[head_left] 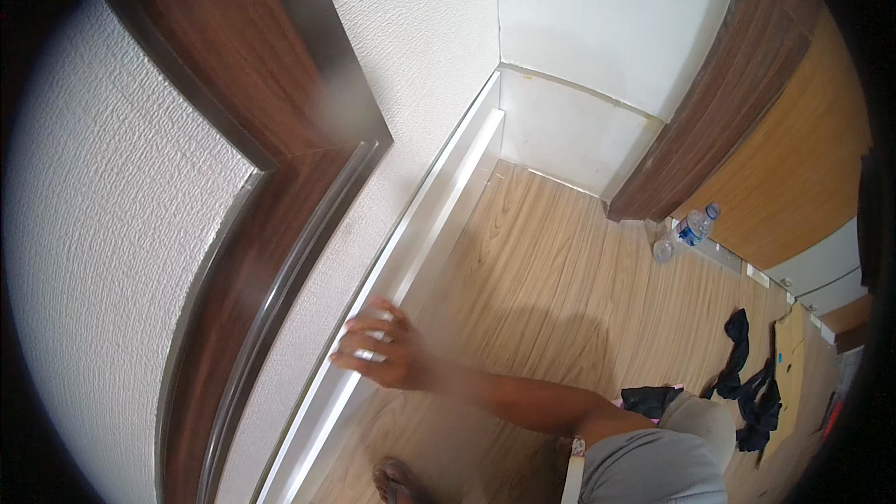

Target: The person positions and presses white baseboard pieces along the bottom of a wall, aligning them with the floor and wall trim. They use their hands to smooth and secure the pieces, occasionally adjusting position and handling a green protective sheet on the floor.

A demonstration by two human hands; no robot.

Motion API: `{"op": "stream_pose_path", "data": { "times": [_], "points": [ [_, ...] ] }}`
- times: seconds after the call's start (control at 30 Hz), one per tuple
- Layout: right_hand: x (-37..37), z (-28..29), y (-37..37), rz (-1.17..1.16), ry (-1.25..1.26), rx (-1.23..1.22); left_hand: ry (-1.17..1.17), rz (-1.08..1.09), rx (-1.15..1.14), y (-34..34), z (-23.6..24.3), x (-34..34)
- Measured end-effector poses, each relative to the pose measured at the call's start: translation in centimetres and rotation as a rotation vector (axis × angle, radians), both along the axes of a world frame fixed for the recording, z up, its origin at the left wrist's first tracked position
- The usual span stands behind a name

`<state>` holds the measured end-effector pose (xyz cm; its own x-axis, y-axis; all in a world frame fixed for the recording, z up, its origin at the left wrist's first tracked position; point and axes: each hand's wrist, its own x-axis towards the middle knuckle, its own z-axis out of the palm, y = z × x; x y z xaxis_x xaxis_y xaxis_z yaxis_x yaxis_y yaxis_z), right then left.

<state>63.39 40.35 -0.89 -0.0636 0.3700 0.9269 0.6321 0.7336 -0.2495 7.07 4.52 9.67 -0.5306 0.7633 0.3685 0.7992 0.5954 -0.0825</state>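
Note:
My right hand reaches from the lower right to the low white ledge along the left wall. Motion blurs it a little, but its fingers are spread, with white showing between them, and no held object shows. I cannot tell whether the fingers touch the ledge or hover just above it. Bare forearm runs back to a grey sleeve. My left hand is out of the picture.
A dark wood frame crosses the textured white wall. On the wood-plank floor, plastic bottles stand by an orange-brown panel. Black cloth lies near flat cardboard. A foot shows at the lower edge.

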Motion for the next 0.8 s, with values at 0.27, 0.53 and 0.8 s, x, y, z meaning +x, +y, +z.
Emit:
{"op": "stream_pose_path", "data": {
  "times": [0.27,0.53,0.8],
  "points": [
    [7.5,0.5,5.1,-0.177,0.595,-0.525,0.334,-0.527,0.062,0.8,-1.1,-3.3],
    [5.8,1.4,6.3,-0.025,0.699,-0.509,-0.019,-0.285,-0.242,-3.5,-1.8,-7.3],
    [6.0,1.0,6.7,-0.007,0.713,-0.541,0.233,-0.413,-0.584,-6.3,-5.3,-15.1]
  ]
}}
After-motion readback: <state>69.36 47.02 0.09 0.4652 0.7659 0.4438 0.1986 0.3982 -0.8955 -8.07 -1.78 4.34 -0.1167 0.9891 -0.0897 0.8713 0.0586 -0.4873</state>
